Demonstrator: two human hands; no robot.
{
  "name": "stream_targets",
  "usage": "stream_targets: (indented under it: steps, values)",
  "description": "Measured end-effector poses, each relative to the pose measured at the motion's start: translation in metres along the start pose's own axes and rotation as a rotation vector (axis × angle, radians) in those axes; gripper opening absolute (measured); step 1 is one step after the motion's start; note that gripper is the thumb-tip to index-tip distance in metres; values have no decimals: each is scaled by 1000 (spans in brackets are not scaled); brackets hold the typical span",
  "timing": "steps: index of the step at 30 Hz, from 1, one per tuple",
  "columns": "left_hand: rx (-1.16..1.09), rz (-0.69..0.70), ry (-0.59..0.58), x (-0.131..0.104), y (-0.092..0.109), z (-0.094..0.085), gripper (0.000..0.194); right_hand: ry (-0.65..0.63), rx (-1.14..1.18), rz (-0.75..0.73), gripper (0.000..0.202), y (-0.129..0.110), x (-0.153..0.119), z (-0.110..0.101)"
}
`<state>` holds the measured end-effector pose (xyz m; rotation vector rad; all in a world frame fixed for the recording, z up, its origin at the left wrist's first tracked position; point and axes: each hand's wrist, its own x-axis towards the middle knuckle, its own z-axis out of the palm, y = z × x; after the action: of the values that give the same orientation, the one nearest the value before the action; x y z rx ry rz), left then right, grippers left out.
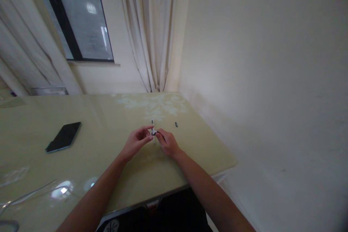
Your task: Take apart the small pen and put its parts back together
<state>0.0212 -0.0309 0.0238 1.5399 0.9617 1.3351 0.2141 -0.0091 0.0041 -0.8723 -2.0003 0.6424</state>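
Above the pale yellow-green table [114, 112], both hands meet around a small white and dark item [153, 132] with a thin white part sticking up and down from it. My left hand [136, 140] has its thumb and fingertips at the item's left side. From the right, my right hand [168, 143] pinches a small dark part of it between thumb and fingers. The item is too small to identify. A small dark piece [176, 124] lies on the table beyond my right hand.
A black tablet-like slab [64, 136] lies at the left of the table. Grey cables [23, 198] run across the near left corner. A wall [258, 98] borders the table's right side. Curtains [152, 36] and a window stand behind it.
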Motion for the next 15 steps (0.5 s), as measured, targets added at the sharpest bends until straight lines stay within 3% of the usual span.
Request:
stream_targets:
  steps: [15]
  values:
    - [37,-32,21,0,-2,-1,47,20,-105,-31,31,0,0,-1]
